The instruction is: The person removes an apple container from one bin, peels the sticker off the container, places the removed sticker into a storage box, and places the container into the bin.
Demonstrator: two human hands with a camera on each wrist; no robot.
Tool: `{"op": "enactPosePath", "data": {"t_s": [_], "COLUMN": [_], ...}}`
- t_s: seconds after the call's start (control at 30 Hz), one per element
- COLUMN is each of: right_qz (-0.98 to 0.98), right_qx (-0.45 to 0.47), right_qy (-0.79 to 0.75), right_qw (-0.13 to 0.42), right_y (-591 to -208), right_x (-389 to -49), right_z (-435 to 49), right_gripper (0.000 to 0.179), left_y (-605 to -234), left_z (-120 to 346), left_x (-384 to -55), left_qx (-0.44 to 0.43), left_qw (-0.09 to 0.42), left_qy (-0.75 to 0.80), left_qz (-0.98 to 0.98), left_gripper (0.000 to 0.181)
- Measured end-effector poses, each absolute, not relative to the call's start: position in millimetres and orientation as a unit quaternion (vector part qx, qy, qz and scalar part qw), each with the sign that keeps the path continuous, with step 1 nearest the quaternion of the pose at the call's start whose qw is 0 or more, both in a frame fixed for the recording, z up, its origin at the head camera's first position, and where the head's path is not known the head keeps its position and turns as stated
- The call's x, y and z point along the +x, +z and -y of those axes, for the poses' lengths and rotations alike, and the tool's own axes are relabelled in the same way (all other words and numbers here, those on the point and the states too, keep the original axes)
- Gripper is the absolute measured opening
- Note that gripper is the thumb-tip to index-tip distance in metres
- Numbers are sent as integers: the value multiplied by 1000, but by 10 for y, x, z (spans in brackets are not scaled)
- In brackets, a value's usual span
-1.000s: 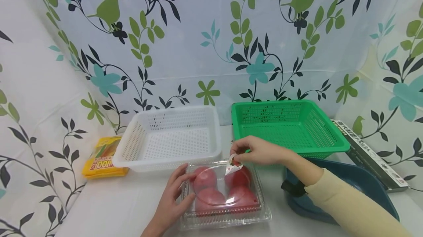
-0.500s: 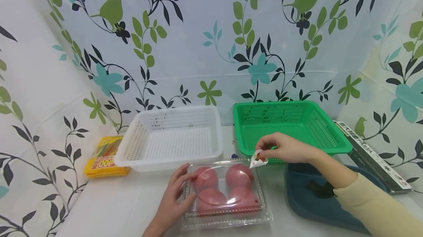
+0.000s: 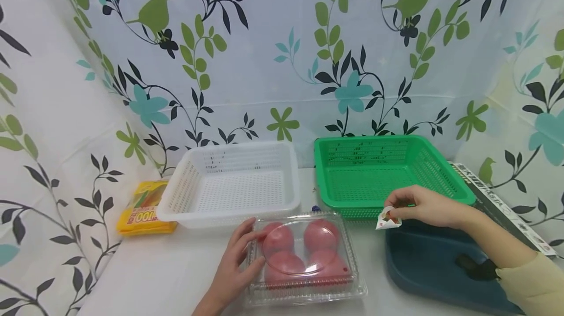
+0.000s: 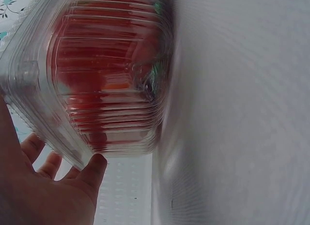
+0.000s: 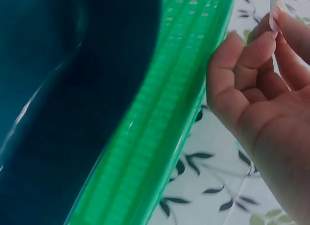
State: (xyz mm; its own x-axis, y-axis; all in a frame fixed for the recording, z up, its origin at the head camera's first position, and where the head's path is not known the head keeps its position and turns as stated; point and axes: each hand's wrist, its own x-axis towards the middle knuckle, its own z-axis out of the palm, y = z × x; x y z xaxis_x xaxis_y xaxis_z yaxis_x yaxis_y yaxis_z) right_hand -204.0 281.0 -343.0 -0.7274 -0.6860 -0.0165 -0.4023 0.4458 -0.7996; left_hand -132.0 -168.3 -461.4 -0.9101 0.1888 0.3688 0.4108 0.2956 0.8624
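Note:
A clear plastic clamshell box (image 3: 308, 299) stands at the front middle, its lid down over several round red fruits (image 3: 321, 235) that look like tomatoes. My left hand (image 3: 238, 267) rests along its left edge, fingers spread and relaxed on the lid. The left wrist view puts that thumb (image 4: 94, 169) at a corner of the box. Off to the right, my right hand (image 3: 425, 206) pinches a small white label (image 3: 388, 219) with coloured print, held over the near edge of the green basket. In the right wrist view a sliver of the label (image 5: 274, 14) shows between thumb and fingertips.
A white basket (image 3: 229, 217) stands behind the box, with the green basket (image 3: 352, 206) to its right. A dark blue tub (image 3: 410, 277) containing a black object (image 3: 476, 267) lies at right, beside a long dark box (image 3: 506, 208). A yellow packet (image 3: 145, 213) sits at left.
My right hand has carried the label rightward, from over the clamshell box to the gap near the green basket and the blue tub. My left hand stays on the box.

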Motion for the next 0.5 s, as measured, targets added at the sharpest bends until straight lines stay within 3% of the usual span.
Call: {"op": "enactPosePath", "data": {"t_s": [0.3, 0.5], "right_qz": [-805, -798], "right_qx": [-339, -338], "right_qy": [-414, -419], "right_qw": [256, 272], "right_y": [-3578, -3770], "right_x": [-1994, -1984], "right_z": [-3180, -3271], "right_gripper": [13, 13], "left_y": [-4601, -4604], "left_z": [1672, 1678], "left_x": [-1322, -1322], "left_qx": [-181, -184], "left_qw": [98, 100], "left_qy": [-562, -562], "left_qz": [801, 801], "left_gripper": [43, 43]}}
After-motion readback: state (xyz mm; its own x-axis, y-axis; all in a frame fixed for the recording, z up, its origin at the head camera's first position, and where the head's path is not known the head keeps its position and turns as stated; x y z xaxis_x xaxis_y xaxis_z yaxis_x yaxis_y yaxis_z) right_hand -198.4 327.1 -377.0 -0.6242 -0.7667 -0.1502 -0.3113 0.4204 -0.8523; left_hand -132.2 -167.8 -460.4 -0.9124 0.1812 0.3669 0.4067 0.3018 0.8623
